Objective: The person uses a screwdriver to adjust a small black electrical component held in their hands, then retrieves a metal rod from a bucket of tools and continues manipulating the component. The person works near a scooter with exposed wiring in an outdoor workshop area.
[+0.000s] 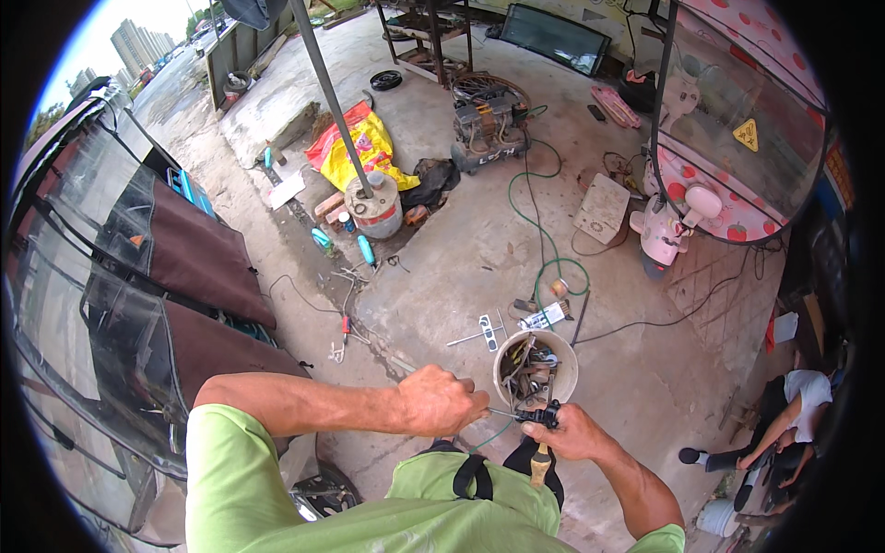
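Note:
My left hand [441, 402] is closed in a fist around a tool whose grip is hidden. A thin metal shaft [501, 412] runs from that fist toward a small black mechanical part [539, 416]. My right hand [570, 431] grips the black part, thumb against it. Below the right hand hangs a tan, wood-coloured handle [540, 465]; whether the right fingers also hold it I cannot tell. Just beyond both hands stands a whitish bucket [571, 378], filled with loose metal tools [527, 369].
A T-shaped metal tool [489, 334] and a small box [546, 316] lie beyond the bucket. A green hose [516, 207] winds to an air compressor [489, 129]. A pole stands in a round base [375, 210]. Covered vehicles [203, 249] line the left; a pink scooter [666, 230] and seated people [793, 419] are right.

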`<act>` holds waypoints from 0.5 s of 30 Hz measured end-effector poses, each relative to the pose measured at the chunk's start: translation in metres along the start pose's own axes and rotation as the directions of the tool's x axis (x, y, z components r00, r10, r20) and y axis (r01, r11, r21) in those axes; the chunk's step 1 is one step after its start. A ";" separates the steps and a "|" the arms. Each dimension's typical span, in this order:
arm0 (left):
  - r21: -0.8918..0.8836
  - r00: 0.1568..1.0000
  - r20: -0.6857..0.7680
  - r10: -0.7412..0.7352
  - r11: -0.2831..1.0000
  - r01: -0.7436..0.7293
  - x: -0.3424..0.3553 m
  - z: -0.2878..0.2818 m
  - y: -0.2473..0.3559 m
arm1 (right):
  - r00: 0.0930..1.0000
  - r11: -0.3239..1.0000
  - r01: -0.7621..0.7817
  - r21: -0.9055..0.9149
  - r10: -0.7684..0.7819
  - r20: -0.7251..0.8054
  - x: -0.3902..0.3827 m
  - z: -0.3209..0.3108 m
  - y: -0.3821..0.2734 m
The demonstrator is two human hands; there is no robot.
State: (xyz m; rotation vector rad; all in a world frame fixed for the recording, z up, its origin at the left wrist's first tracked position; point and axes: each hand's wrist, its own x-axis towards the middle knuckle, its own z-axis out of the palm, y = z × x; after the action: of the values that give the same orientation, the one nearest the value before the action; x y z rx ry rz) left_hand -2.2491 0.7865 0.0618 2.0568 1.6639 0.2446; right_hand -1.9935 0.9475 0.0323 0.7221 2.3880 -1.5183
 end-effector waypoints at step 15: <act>0.097 0.988 0.108 -0.107 0.991 0.096 0.009 -0.002 -0.001 | 0.994 0.995 0.081 -0.051 -0.084 -0.069 0.007 0.002 0.010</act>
State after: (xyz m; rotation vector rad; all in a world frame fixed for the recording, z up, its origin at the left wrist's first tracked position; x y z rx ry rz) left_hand -2.2485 0.7961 0.0612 2.0041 1.7330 0.0182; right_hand -1.9950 0.9513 0.0207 0.6866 2.5272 -1.4846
